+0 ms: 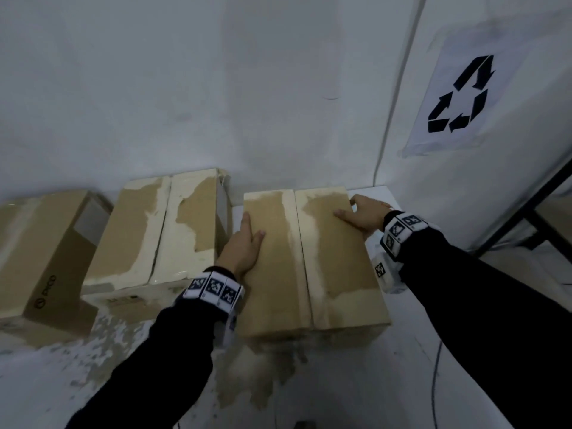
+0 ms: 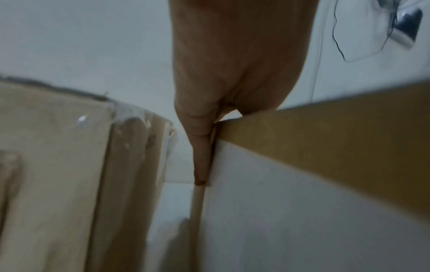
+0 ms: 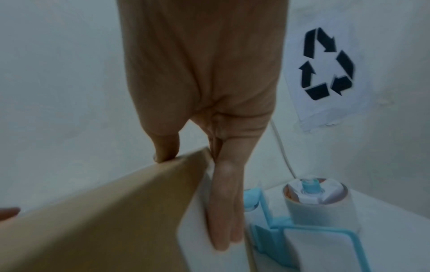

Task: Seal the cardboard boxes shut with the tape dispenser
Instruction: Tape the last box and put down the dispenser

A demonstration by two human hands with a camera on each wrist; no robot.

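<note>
A closed cardboard box (image 1: 309, 264) lies on the white table (image 1: 464, 397), its two top flaps meeting at a centre seam. My left hand (image 1: 247, 239) rests on its left edge, thumb on top and straight fingers (image 2: 202, 162) down the side wall (image 2: 325, 184). At the far right corner my right hand (image 1: 362, 216) lies with its thumb over the top edge and straight fingers (image 3: 223, 211) flat against the right side (image 3: 104, 220). A blue tape dispenser (image 3: 318, 202) with a roll stands on the table just right of those fingers; the head view does not show it.
Two more boxes sit to the left: a torn, taped one (image 1: 161, 233) close beside my left hand and one on its side (image 1: 43, 252). The wall is right behind. A recycling sign (image 1: 461, 97) hangs at right, above a black frame (image 1: 532, 205).
</note>
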